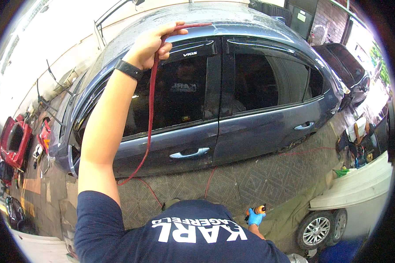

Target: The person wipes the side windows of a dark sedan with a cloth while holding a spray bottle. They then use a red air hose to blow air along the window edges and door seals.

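My left hand (147, 46), bare with a dark wristband, is raised near the car's roof edge. Its fingers are closed round a thin red hose (151, 105). One stretch of hose points right over the roof; the rest hangs in front of the front window and door toward the floor. Low on the right, my right hand (255, 218) wears a blue glove. It grips a small orange-and-black tool (260, 209), whose exact kind I cannot make out. The dark blue car (254, 136) stands side-on before me, both side doors closed, its roof speckled and wet-looking.
A red car panel (15, 142) and other parts lie at the left. Wheels (316, 230) stand low right, beside a pale panel (355, 188). Another person (359, 131) crouches at the far right. Red hose (210, 182) also crosses the patterned floor. A dark vehicle (342, 65) stands behind.
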Available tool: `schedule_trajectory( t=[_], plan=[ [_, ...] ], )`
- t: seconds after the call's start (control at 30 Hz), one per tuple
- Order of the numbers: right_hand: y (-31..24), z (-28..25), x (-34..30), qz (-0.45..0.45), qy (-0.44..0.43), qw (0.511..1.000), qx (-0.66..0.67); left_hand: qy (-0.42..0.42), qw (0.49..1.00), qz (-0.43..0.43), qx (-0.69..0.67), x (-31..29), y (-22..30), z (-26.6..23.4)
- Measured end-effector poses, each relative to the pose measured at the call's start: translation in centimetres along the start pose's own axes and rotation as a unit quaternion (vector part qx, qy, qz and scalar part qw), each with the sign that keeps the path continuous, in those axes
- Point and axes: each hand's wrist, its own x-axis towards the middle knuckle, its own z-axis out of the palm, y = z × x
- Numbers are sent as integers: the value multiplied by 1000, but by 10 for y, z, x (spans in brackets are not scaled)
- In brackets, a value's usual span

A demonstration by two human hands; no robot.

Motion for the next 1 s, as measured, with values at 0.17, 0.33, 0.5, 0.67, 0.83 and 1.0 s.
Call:
schedule_trajectory(
  t=[0.17,0.33,0.5,0.67,0.83,1.0],
  plan=[
    [11,9,12,7,-4,1000,-16,4,1000,12,-22,13,-4,-15],
    [13,5,8,-11,-20,1000,-5,15,999,-1,-52,-19,-3,-37],
    [-23,15,-5,12,-27,996,-81,58,997,-1,-56,-82,-1,-71],
    [-22,29,9,-6,-58,996,-71,90,992,6,-91,-150,2,-137],
    [-24,55,20,-65,-97,993,-1,144,985,4,-93,-206,1,-189],
    [-38,90,12,-92,-101,990,34,165,982,9,-96,-254,-5,-231]
  ],
)
